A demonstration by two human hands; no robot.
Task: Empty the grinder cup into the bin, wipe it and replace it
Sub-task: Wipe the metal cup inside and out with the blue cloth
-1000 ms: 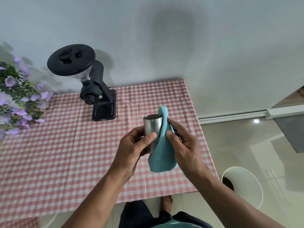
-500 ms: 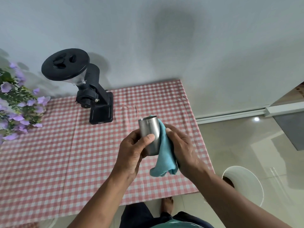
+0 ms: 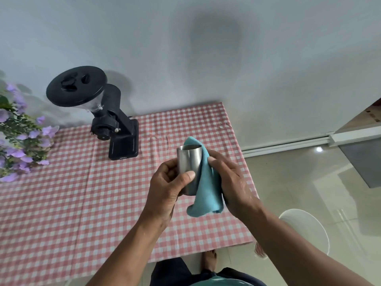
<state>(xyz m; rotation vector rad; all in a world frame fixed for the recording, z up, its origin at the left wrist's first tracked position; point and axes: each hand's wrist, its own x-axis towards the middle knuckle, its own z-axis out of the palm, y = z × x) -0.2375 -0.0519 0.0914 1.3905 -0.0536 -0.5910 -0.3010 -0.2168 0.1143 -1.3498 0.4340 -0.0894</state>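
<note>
My left hand (image 3: 167, 188) grips the steel grinder cup (image 3: 189, 162) upright above the table, thumb across its front. A teal cloth (image 3: 207, 190) wraps the cup's right and back side, and my right hand (image 3: 231, 180) presses it against the cup. The cloth's top edge peeks over the cup's rim and its tail hangs below. The black coffee grinder (image 3: 115, 129) stands at the back of the table, to the left of the cup. A white bin (image 3: 307, 226) sits on the floor to the right, partly hidden by my right forearm.
A red-and-white checked tablecloth (image 3: 61, 203) covers the table, which ends just right of my hands. Purple flowers (image 3: 18, 141) stand at the left edge. A grey wall is behind, and shiny floor tiles lie to the right.
The cloth has slid up the cup again, its edge now above the rim after sitting lower half a second ago. Both hands stay in about the same place over the table.
</note>
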